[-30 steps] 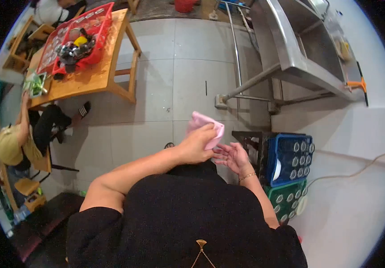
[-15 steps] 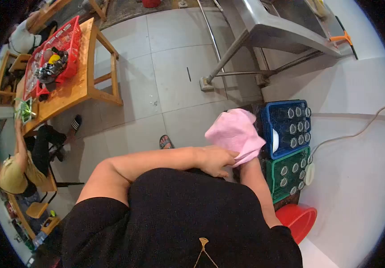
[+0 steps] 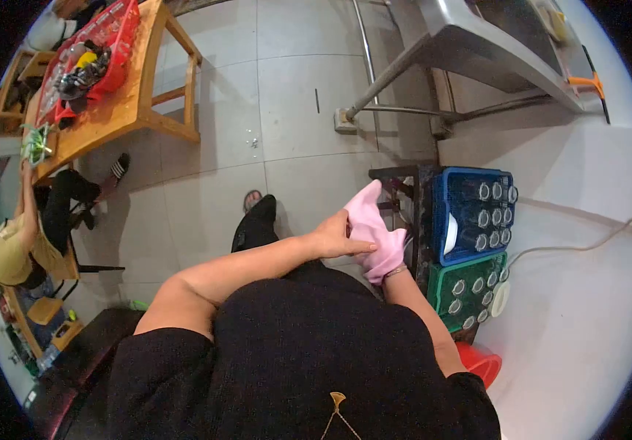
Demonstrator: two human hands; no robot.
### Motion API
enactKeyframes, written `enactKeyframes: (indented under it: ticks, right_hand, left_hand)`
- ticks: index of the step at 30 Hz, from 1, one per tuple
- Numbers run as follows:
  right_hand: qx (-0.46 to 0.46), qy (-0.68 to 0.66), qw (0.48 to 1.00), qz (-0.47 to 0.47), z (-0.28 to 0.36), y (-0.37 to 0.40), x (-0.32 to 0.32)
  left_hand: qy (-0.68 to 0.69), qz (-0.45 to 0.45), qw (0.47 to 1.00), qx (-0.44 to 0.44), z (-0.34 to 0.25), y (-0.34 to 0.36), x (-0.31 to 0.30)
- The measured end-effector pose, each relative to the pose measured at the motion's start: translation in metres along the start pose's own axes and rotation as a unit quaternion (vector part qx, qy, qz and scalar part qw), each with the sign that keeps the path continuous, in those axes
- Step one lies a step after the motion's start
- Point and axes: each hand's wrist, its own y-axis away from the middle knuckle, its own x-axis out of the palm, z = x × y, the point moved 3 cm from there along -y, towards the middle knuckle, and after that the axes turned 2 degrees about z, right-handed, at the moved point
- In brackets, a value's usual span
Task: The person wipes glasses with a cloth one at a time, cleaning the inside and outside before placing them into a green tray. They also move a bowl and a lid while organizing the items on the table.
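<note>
A pink cloth [image 3: 382, 238] is draped over my right hand and hides its fingers; only the right wrist [image 3: 395, 273], with a thin bracelet, shows below the cloth. From the left side, my left hand [image 3: 334, 236] is closed on the cloth, its thumb lying across the front. The top of the cloth rises to a loose point. Both hands are close together in front of my black shirt.
Right of my hands, a blue basket [image 3: 444, 183] and a green basket [image 3: 440, 279] hold several glasses. A red basin [image 3: 483, 364] is behind them. A metal frame [image 3: 470, 44] stands ahead. At left, a seated person [image 3: 15, 253] reaches toward a wooden table [image 3: 136, 110].
The cloth has been drawn in closer around my right hand. My left hand has moved up from the right wrist onto the cloth. A black-clad leg now shows ahead, and the view has shifted.
</note>
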Motion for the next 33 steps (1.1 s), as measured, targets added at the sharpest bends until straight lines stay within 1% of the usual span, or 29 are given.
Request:
enactKeyframes:
  ticks: [2, 3, 4, 5, 6, 8, 9, 10, 11, 12, 14, 17, 21, 24, 26, 27, 29, 30, 32, 33]
  right_hand:
    - [-0.035, -0.014, 0.998, -0.040, 0.015, -0.002, -0.023]
    - [-0.068, -0.032, 0.994, -0.083, 0.028, -0.001, -0.041]
    - [-0.071, -0.032, 0.994, -0.081, 0.038, -0.006, -0.059]
    - [-0.140, -0.135, 0.978, -0.070, 0.050, -0.013, -0.079]
    - [-0.205, -0.234, 0.949, -0.057, 0.060, -0.021, -0.094]
    - [-0.190, -0.222, 0.955, -0.046, 0.070, -0.040, -0.097]
    - [-0.179, -0.220, 0.957, -0.064, 0.080, -0.043, -0.110]
    - [-0.167, -0.219, 0.957, -0.086, 0.088, -0.049, -0.122]
    - [-0.125, -0.163, 0.977, -0.049, 0.088, -0.065, -0.115]
    - [-0.126, -0.166, 0.977, -0.054, 0.098, -0.068, -0.126]
    - [-0.135, -0.178, 0.973, -0.060, 0.114, -0.077, -0.146]
    - [-0.149, -0.201, 0.966, -0.061, 0.128, -0.082, -0.166]
    - [-0.160, -0.215, 0.961, -0.064, 0.119, -0.084, -0.180]
    - [-0.162, -0.226, 0.958, -0.073, 0.100, -0.075, -0.196]
    - [-0.158, -0.238, 0.954, -0.091, 0.086, -0.063, -0.218]
    - [-0.154, -0.245, 0.952, -0.101, 0.078, -0.056, -0.228]
    - [-0.149, -0.237, 0.950, -0.137, 0.063, -0.045, -0.242]
    - [-0.188, -0.119, 0.953, -0.204, 0.055, -0.039, -0.241]
    - [-0.079, -0.058, 0.965, -0.242, -0.002, -0.051, -0.163]
    - [-0.064, -0.162, 0.958, -0.227, -0.009, -0.045, -0.149]
  left_hand:
    - [0.029, 0.027, 0.998, -0.040, 0.014, 0.000, -0.014]
    - [0.031, 0.024, 0.998, -0.043, 0.021, -0.002, -0.023]
    - [0.031, 0.029, 0.998, -0.052, 0.027, -0.003, -0.033]
    - [0.030, 0.035, 0.997, -0.060, 0.032, -0.004, -0.044]
    - [0.031, 0.034, 0.997, -0.061, 0.033, -0.004, -0.061]
    - [0.027, 0.069, 0.996, -0.049, 0.032, -0.003, -0.089]
    - [0.028, 0.068, 0.996, -0.051, 0.034, -0.002, -0.104]
    - [0.025, 0.087, 0.994, -0.056, 0.034, -0.002, -0.119]
    - [0.022, 0.106, 0.992, -0.060, 0.035, -0.002, -0.134]
    - [0.016, 0.106, 0.992, -0.060, 0.031, -0.001, -0.151]
    - [0.019, 0.145, 0.985, -0.087, 0.024, 0.001, -0.180]
    - [-0.026, 0.145, 0.985, -0.087, 0.024, -0.003, -0.204]
    - [-0.071, 0.164, 0.980, -0.089, 0.012, -0.020, -0.204]
    - [-0.080, 0.163, 0.981, -0.070, 0.017, -0.043, -0.184]
    - [-0.027, 0.153, 0.987, -0.041, 0.018, -0.053, -0.172]
    - [-0.036, 0.165, 0.985, -0.035, 0.005, -0.052, -0.169]
    - [0.039, 0.173, 0.980, -0.091, -0.026, -0.050, -0.178]
    - [0.061, 0.162, 0.981, -0.089, -0.027, -0.057, -0.178]
    - [0.097, 0.138, 0.981, -0.096, -0.026, -0.073, -0.176]
    - [0.128, 0.097, 0.981, -0.108, -0.018, -0.074, -0.185]
